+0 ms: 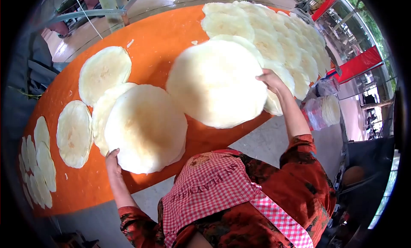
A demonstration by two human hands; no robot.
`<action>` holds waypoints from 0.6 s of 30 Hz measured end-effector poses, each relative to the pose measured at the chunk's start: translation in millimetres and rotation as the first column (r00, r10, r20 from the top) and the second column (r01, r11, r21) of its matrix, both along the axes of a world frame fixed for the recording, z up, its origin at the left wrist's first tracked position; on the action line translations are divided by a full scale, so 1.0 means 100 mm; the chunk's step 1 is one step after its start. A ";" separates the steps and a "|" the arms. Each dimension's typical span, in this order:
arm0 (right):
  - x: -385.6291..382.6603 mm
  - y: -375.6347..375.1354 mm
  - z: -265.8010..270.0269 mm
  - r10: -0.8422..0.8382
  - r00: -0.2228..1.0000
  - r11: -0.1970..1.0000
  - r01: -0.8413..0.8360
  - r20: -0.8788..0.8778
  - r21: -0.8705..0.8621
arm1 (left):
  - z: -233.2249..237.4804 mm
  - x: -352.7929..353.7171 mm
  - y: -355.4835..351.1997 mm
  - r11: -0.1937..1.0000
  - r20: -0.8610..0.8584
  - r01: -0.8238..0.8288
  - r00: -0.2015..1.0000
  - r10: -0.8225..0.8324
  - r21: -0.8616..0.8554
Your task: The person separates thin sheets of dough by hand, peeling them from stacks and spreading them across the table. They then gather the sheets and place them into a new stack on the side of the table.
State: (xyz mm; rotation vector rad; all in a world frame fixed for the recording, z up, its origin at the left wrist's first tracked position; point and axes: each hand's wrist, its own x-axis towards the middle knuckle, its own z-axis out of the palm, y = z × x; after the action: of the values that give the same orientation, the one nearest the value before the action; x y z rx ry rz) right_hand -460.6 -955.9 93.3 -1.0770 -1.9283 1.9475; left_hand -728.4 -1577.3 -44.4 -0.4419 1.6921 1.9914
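Observation:
My left hand (112, 162) is closed on the lower left edge of a large round flatbread (145, 128), thumb on its upper face. My right hand (271, 80) grips the right edge of another big pale flatbread (218, 83), which is held up above the orange tabletop (160, 38). The two held rounds come close together near the middle. Behind the left one, a further flatbread (100, 115) is partly covered. Other thin rounds peek out beneath and behind the right one. The fingers under both held rounds are mostly hidden.
Overlapping flatbreads (274, 38) spread over the table's right end. Single rounds (75, 134) and a cluster of smaller-looking ones (43, 162) lie at the left. A plastic bag (314, 113) with stacked rounds stands off the right side. Metal bars (85, 12) run beyond the far edge.

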 end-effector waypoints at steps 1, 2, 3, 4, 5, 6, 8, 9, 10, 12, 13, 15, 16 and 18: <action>0.22 0.31 -0.32 -0.021 0.996 1.000 0.021 0.085 -0.001 | -0.06 -0.03 -0.09 0.999 0.022 -0.005 1.000 0.006 -0.049; 0.43 0.58 -0.64 -0.044 0.985 0.999 0.045 0.168 0.002 | -0.07 -0.04 -0.12 0.999 0.040 0.001 0.999 0.001 -0.043; 0.58 0.74 -0.86 -0.051 0.956 0.993 0.019 0.289 0.116 | -0.06 -0.05 -0.14 0.999 0.058 0.006 0.998 -0.004 -0.035; 0.69 0.86 -1.04 -0.069 0.913 0.975 -0.024 0.403 0.222 | -0.03 -0.03 -0.15 1.000 0.075 0.010 0.997 -0.007 -0.028; 0.77 0.93 -1.14 -0.096 0.857 0.944 -0.083 0.506 0.319 | 0.06 0.04 -0.11 0.999 0.071 0.043 0.997 -0.042 -0.010; 0.83 1.03 -1.23 -0.099 0.850 0.907 -0.136 0.518 0.398 | 0.16 0.13 -0.07 0.990 0.085 0.030 0.995 -0.042 0.139; 0.88 1.15 -1.35 -0.098 0.838 0.806 -0.249 0.537 0.536 | 0.49 0.35 0.14 0.907 0.111 -0.014 0.993 -0.036 0.421; 0.98 1.28 -1.41 -0.216 0.779 0.646 -0.338 0.589 0.684 | 0.36 0.39 0.08 0.886 0.085 0.014 0.995 -0.060 0.463; 0.95 1.32 -1.55 -0.326 0.734 0.449 -0.434 0.595 0.781 | 0.14 0.42 -0.08 0.808 0.088 0.022 0.992 -0.091 0.589; 0.50 0.55 -0.76 -0.526 0.564 0.414 -0.484 0.637 0.771 | 0.13 0.54 -0.05 0.802 0.136 -0.090 0.991 0.011 0.590; 0.31 0.29 -0.71 -0.405 0.772 0.260 -0.417 0.490 0.871 | 0.19 0.58 0.03 0.808 0.134 -0.104 0.991 0.032 0.579; -0.20 -0.66 -0.34 -0.106 0.959 0.436 -0.192 0.262 0.879 | 0.58 0.67 0.34 0.813 0.063 0.007 0.997 -0.054 0.583; -0.47 -1.26 -0.20 0.141 0.958 0.823 -0.254 0.251 0.508 | 0.70 0.71 0.45 0.808 0.041 0.072 0.992 -0.118 0.584; -0.85 -2.25 0.06 0.613 0.789 0.766 -0.581 -0.041 0.274 | 0.83 0.78 0.68 0.813 -0.017 0.165 0.982 -0.187 0.559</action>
State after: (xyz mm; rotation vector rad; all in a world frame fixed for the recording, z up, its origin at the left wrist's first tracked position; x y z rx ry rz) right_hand -545.1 -1181.1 99.7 -0.2537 -2.5710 1.8919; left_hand -650.8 -1509.4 38.2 -0.1028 0.9988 2.1905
